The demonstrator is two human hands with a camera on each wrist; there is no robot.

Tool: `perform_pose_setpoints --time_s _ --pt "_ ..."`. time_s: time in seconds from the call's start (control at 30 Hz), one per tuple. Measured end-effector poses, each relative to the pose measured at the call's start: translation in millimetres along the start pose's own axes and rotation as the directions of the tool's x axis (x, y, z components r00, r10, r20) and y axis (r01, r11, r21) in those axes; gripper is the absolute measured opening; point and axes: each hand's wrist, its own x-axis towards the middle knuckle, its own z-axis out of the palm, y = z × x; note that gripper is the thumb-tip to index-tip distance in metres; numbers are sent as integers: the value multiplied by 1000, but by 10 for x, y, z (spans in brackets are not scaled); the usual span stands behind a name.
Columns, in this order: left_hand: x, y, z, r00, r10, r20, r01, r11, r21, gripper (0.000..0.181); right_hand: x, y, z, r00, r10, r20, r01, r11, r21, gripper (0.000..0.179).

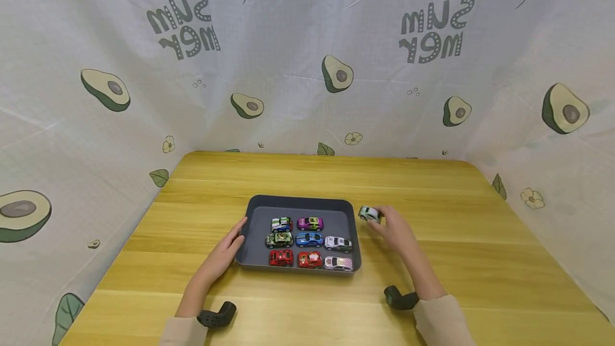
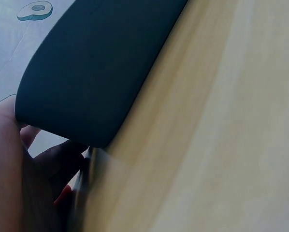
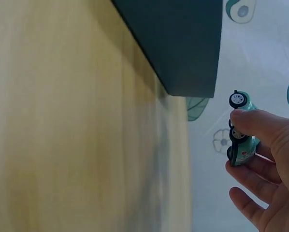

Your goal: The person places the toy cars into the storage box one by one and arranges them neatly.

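A dark grey tray (image 1: 298, 202) lies on the table with several toy cars in rows inside. My left hand (image 1: 222, 252) rests against its left side, fingers stretched along the wall; the left wrist view shows the tray's outer wall (image 2: 86, 72) beside the fingers. Just past the tray's right rim, my right hand (image 1: 397, 230) pinches a mint-green toy car (image 1: 369, 213) between thumb and fingers. In the right wrist view the green car (image 3: 243, 145) shows its wheels, held by thumb and fingertips. Nearest to it in the tray is a white-and-dark car (image 1: 338, 244).
Red cars (image 1: 281, 258), a blue car (image 1: 309, 239), a purple car (image 1: 310, 223) and a camouflage car (image 1: 279, 240) sit in the tray. Around the wooden table (image 1: 480, 260) hangs a pale cloth (image 1: 288, 41) printed with avocados. Each wrist wears a black band.
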Motion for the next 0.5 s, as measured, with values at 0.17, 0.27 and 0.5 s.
perform_pose_setpoints --time_s 0.17,0.27,0.5 --pt "-6 8 0 1000 7 -5 -7 1000 -4 50 -18 -97 -43 998 -39 -43 39 999 -7 43" --pt "-6 9 -1 1000 9 -6 -9 1000 -5 50 -30 -170 -68 996 -61 -67 61 998 1 43" --pt "-1 -8 2 1000 3 -2 -3 1000 -3 50 -52 -341 -89 988 -91 -121 95 995 21 42"
